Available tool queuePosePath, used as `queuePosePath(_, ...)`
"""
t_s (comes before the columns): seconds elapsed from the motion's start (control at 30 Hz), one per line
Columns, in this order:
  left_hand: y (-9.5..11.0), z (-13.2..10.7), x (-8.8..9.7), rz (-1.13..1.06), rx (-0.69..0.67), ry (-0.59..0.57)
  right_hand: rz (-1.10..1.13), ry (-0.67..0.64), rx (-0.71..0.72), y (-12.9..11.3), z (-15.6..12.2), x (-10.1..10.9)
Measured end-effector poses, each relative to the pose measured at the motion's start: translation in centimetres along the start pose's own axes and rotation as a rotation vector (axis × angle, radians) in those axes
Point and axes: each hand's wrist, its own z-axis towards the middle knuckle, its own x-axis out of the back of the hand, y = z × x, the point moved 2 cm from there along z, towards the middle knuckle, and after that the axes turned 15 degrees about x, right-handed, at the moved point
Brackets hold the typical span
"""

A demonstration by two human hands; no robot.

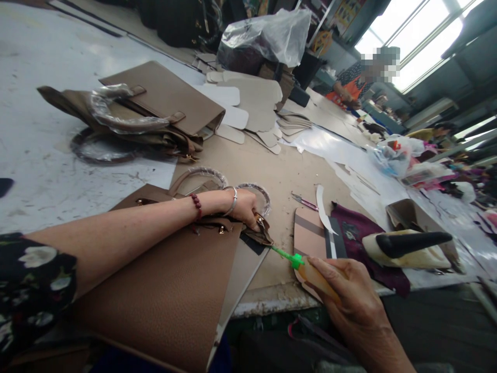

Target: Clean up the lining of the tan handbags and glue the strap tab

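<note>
A tan leather handbag [171,295] lies on its side at the near edge of the workbench. My left hand [248,207] is closed on a small strap tab with a metal clasp at the bag's top edge. My right hand [349,295] is wrapped round a squeeze bottle of amber glue [316,277]. Its green nozzle [285,255] points at the strap tab, its tip a short way off. My left wrist wears a bead bracelet and a silver bangle.
A second tan handbag [155,103] with plastic-wrapped handles lies at the back left. Stacked cut panels [248,103], a plastic bag [272,36], a pink pen [305,201], a striped card [310,235], a maroon cloth [361,233] and a horn-shaped tool [407,246] lie around. Another person [357,80] sits far right.
</note>
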Motion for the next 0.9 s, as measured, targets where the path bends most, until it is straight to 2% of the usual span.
queuePosePath(0.2,0.1,-0.1,0.0,0.003,-0.002,0.003,-0.018,-0.017,0.066,-0.2,-0.2,-0.1)
queuePosePath(0.37,0.1,-0.1,0.1,-0.014,0.002,-0.004,-0.016,-0.009,-0.007,0.2,-0.2,-0.1)
queuePosePath(0.47,0.1,-0.1,0.1,-0.014,-0.003,-0.004,0.008,0.010,0.022,0.1,-0.2,-0.2)
queuePosePath(0.6,0.0,0.0,0.0,-0.001,-0.013,0.002,0.094,-0.007,0.081,-0.6,-0.6,-0.5)
queuePosePath(0.73,-0.1,0.2,-0.1,0.012,-0.006,0.019,0.189,-0.013,0.027,-1.6,-1.3,-1.1)
queuePosePath(0.9,0.0,0.0,0.0,0.012,-0.021,0.014,0.286,-0.040,0.042,-2.9,-1.8,-1.4)
